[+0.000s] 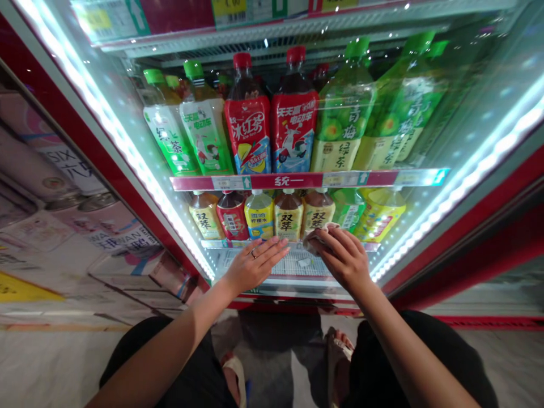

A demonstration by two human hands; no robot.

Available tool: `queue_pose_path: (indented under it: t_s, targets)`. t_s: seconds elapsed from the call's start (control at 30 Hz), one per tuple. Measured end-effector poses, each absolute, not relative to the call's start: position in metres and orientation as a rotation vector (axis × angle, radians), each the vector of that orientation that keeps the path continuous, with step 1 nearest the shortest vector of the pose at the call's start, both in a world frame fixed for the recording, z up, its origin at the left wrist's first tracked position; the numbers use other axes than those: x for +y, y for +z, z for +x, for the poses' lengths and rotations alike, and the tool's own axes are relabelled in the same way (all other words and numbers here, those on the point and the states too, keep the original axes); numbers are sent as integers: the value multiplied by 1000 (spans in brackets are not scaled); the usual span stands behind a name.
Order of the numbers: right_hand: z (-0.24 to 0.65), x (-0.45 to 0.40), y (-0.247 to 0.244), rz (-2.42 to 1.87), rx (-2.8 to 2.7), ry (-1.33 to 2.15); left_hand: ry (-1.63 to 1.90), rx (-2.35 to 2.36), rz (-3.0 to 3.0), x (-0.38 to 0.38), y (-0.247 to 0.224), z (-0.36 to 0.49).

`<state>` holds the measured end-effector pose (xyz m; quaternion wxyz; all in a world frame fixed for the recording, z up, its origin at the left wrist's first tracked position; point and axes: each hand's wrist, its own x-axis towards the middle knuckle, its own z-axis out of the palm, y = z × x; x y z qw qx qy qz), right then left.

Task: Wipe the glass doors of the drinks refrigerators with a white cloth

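Observation:
My right hand (346,255) is closed on a crumpled pale cloth (315,242), in front of the lower row of bottles. To its left, my left hand (257,262) is stretched out flat with a ring on one finger, near the lower shelf edge. Behind the hands stand a yellow lemon drink bottle (259,217) and a cream-labelled bottle (288,218). A second cream-labelled bottle (318,209) is partly covered by the cloth. Whether the hands touch a glass pane in front of the bottles, I cannot tell for certain.
Larger bottles, among them a red iced tea (249,133) and a green tea (344,124), line the upper shelf above a price rail (280,180). Bright light strips (459,195) edge the cooler. Printed cartons (123,226) stand at left.

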<state>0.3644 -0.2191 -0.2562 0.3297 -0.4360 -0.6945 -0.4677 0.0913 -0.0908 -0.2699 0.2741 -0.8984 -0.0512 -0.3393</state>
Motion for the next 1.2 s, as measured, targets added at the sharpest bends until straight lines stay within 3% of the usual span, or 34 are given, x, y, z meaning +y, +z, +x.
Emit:
queue_pose_path:
  t_s: [0.33, 0.7, 0.9, 1.0, 1.2]
  targets:
    - [390, -234, -257, -1259, -1643, -1074, -1010, -236, -2452, -121, -265, 129]
    - [371, -237, -266, -1222, -1305, -293, -1147, -273, -2582, -158, -261, 217]
    - [358, -247, -253, -1225, -1184, -12, -1585, -136, -2576, -159, -255, 226]
    - [363, -258, -242, -1248, -1445, -146, -1775, -208, -2469, -148, -245, 219]
    - [411, -257, -242, -1156, -1930, -934, -1766, -290, -2107, -123, -233, 210]
